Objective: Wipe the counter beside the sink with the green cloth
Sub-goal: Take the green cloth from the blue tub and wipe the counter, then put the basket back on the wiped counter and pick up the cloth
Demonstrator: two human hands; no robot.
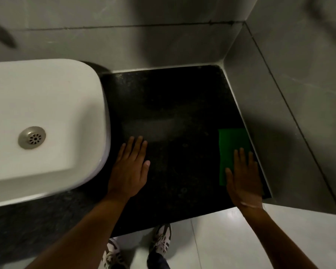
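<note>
A flat green cloth (231, 144) lies on the black speckled counter (173, 105), close to the right wall. My right hand (243, 177) rests palm down on the cloth's near half, fingers spread and pressing it to the counter. My left hand (130, 167) lies flat on the bare counter right beside the white sink (47, 105), fingers apart and holding nothing. A pale, hazy smear shows on the counter just beyond my left fingertips.
Grey tiled walls (279, 94) close the counter at the back and on the right. The sink's metal drain (32, 137) sits at the left. Below the counter's front edge are pale floor tiles and my two shoes (161, 239).
</note>
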